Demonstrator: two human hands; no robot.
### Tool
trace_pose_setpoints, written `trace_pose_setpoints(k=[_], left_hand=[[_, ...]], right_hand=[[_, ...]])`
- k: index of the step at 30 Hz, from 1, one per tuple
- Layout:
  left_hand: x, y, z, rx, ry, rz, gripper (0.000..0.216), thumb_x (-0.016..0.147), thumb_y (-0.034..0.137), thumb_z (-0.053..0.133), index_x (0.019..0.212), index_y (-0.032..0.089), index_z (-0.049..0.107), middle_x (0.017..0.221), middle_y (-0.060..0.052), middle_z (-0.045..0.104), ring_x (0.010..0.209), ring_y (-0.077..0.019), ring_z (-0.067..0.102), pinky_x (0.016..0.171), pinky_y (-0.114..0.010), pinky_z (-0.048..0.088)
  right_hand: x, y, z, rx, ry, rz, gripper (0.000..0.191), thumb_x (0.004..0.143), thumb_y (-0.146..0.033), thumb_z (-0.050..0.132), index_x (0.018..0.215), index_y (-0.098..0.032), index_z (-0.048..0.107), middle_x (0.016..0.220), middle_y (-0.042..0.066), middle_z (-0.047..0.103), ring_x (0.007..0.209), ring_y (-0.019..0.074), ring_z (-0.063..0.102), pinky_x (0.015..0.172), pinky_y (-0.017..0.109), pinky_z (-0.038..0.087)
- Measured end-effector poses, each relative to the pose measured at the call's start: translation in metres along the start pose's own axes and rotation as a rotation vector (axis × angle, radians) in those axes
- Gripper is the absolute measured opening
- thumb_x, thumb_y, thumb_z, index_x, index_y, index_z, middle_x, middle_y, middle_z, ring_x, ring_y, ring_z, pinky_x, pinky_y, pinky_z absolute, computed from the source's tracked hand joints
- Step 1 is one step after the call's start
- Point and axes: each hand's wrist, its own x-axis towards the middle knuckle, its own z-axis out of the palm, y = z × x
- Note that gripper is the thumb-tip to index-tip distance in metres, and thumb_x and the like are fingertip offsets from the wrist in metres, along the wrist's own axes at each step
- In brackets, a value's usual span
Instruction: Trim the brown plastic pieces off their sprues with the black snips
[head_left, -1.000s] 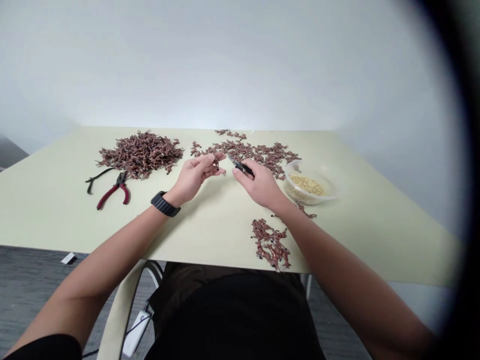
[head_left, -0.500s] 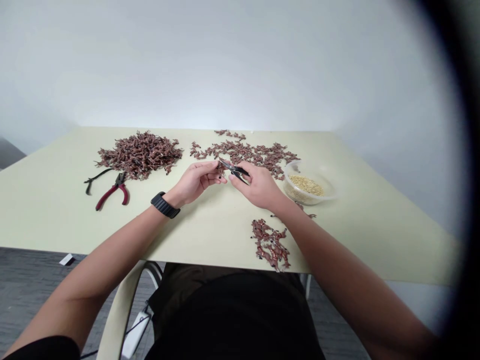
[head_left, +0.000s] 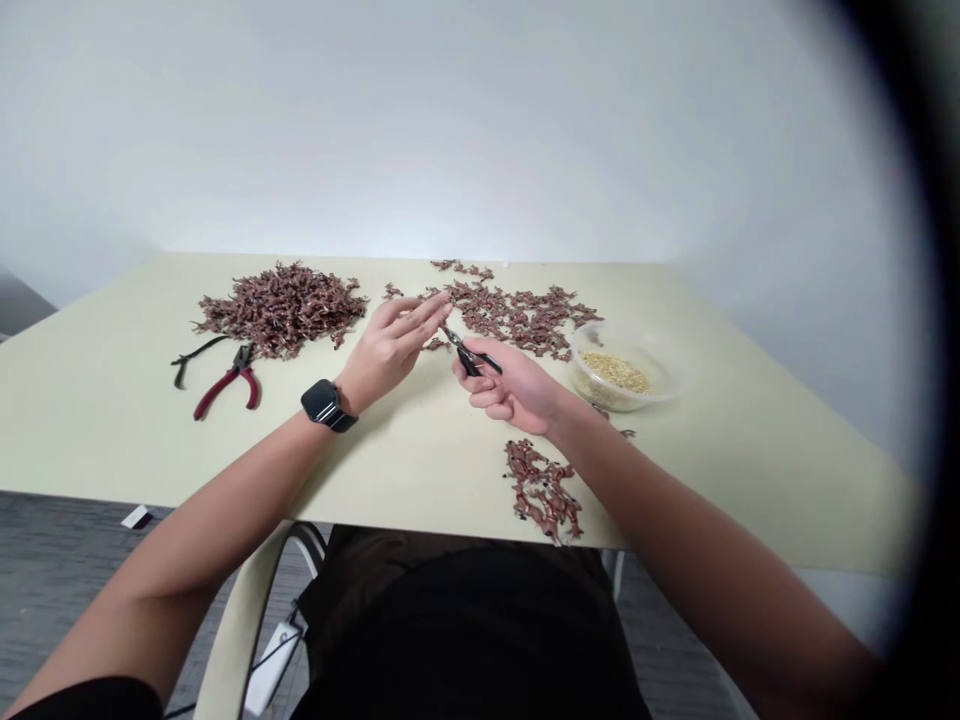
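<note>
My right hand (head_left: 510, 385) is closed round small black pliers (head_left: 466, 354), whose jaws point up-left toward my left hand. My left hand (head_left: 391, 345) hovers over the pale green table (head_left: 420, 450) with fingers stretched out toward the scattered reddish-brown parts (head_left: 517, 312); whether a small piece sits between its fingertips I cannot tell. A black watch (head_left: 327, 404) is on my left wrist. The pliers' tip sits just right of the left fingertips.
A big heap of reddish-brown parts (head_left: 281, 308) lies at the back left. Red-handled pliers (head_left: 226, 383) and a black tool (head_left: 191, 355) lie beside it. A clear bowl of yellowish bits (head_left: 616, 377) stands at right. A small brown cluster (head_left: 544, 490) lies near the front edge.
My left hand has opened and lifted, fingers now stretched toward the scattered parts. My right hand with the pliers drew back slightly and tilted its jaws upward.
</note>
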Motion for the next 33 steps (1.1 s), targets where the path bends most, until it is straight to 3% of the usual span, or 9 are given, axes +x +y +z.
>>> trace_pose_setpoints(k=[2, 5, 7, 9, 12, 22, 27, 30, 33], left_hand=[[0.0, 0.0, 0.001, -0.08, 0.017, -0.088, 0.039, 0.104, 0.031, 0.062, 0.143, 0.029, 0.07, 0.152, -0.008, 0.063, 0.13, -0.0277, 0.062, 0.115, -0.053, 0.047], [-0.001, 0.01, 0.009, -0.471, 0.089, -0.442, 0.033, 0.103, 0.042, 0.065, 0.123, 0.022, 0.08, 0.148, -0.012, 0.066, 0.11, -0.0253, 0.071, 0.104, -0.047, 0.055], [-0.002, 0.015, 0.014, -0.793, 0.057, -0.64, 0.033, 0.1, 0.046, 0.068, 0.108, 0.017, 0.084, 0.142, -0.014, 0.069, 0.097, -0.0212, 0.073, 0.099, -0.043, 0.058], [-0.002, 0.019, 0.015, -1.034, 0.01, -0.765, 0.032, 0.097, 0.044, 0.074, 0.106, 0.015, 0.084, 0.133, -0.016, 0.073, 0.09, -0.0178, 0.073, 0.099, -0.039, 0.058], [-0.001, 0.019, 0.014, -1.195, -0.015, -0.852, 0.036, 0.095, 0.04, 0.077, 0.121, 0.015, 0.081, 0.117, -0.014, 0.077, 0.089, -0.0155, 0.073, 0.097, -0.033, 0.057], [-0.001, 0.018, 0.011, -1.259, -0.082, -0.857, 0.042, 0.098, 0.039, 0.073, 0.134, 0.016, 0.076, 0.118, -0.011, 0.075, 0.094, -0.015, 0.073, 0.096, -0.028, 0.057], [-0.001, 0.019, 0.012, -1.202, -0.089, -0.812, 0.042, 0.097, 0.043, 0.074, 0.131, 0.017, 0.077, 0.12, -0.012, 0.075, 0.094, -0.0155, 0.072, 0.1, -0.033, 0.056], [-0.003, 0.021, 0.014, -0.965, -0.049, -0.701, 0.035, 0.097, 0.047, 0.073, 0.116, 0.018, 0.083, 0.137, -0.014, 0.071, 0.107, -0.0217, 0.072, 0.106, -0.041, 0.055], [-0.003, 0.02, 0.012, -0.561, 0.039, -0.477, 0.029, 0.1, 0.044, 0.07, 0.112, 0.022, 0.083, 0.15, -0.013, 0.064, 0.132, -0.029, 0.065, 0.117, -0.048, 0.046]], right_hand=[[0.001, 0.0, -0.004, -0.068, 0.052, -0.044, 0.042, 0.097, -0.063, 0.051, 0.088, -0.022, 0.054, 0.069, -0.007, 0.022, 0.057, 0.0122, 0.008, 0.047, 0.028, 0.006], [0.004, 0.004, -0.012, -0.423, 0.362, -0.32, 0.039, 0.097, -0.061, 0.056, 0.089, -0.022, 0.056, 0.071, -0.003, 0.041, 0.058, 0.0132, 0.028, 0.051, 0.028, 0.022], [0.006, 0.007, -0.017, -0.705, 0.535, -0.496, 0.036, 0.096, -0.058, 0.058, 0.09, -0.022, 0.057, 0.075, 0.0, 0.051, 0.065, 0.0156, 0.041, 0.06, 0.03, 0.031], [0.007, 0.009, -0.023, -0.899, 0.593, -0.572, 0.033, 0.097, -0.055, 0.058, 0.093, -0.022, 0.058, 0.074, -0.001, 0.053, 0.067, 0.0167, 0.046, 0.065, 0.032, 0.033], [0.007, 0.009, -0.029, -1.022, 0.576, -0.58, 0.031, 0.098, -0.053, 0.058, 0.098, -0.022, 0.06, 0.069, -0.003, 0.05, 0.064, 0.0163, 0.046, 0.065, 0.032, 0.032], [0.006, 0.008, -0.032, -1.042, 0.429, -0.565, 0.032, 0.099, -0.053, 0.057, 0.101, -0.021, 0.063, 0.078, 0.0, 0.06, 0.067, 0.0166, 0.05, 0.066, 0.031, 0.033], [0.005, 0.008, -0.028, -1.0, 0.422, -0.56, 0.033, 0.099, -0.054, 0.056, 0.095, -0.021, 0.06, 0.077, 0.0, 0.059, 0.069, 0.0164, 0.05, 0.066, 0.031, 0.034], [0.004, 0.009, -0.02, -0.869, 0.418, -0.508, 0.035, 0.099, -0.055, 0.057, 0.087, -0.022, 0.056, 0.074, -0.001, 0.053, 0.066, 0.0155, 0.045, 0.062, 0.03, 0.032], [0.003, 0.007, -0.011, -0.489, 0.26, -0.295, 0.04, 0.099, -0.061, 0.054, 0.085, -0.023, 0.052, 0.07, -0.004, 0.037, 0.057, 0.0127, 0.028, 0.051, 0.028, 0.021]])
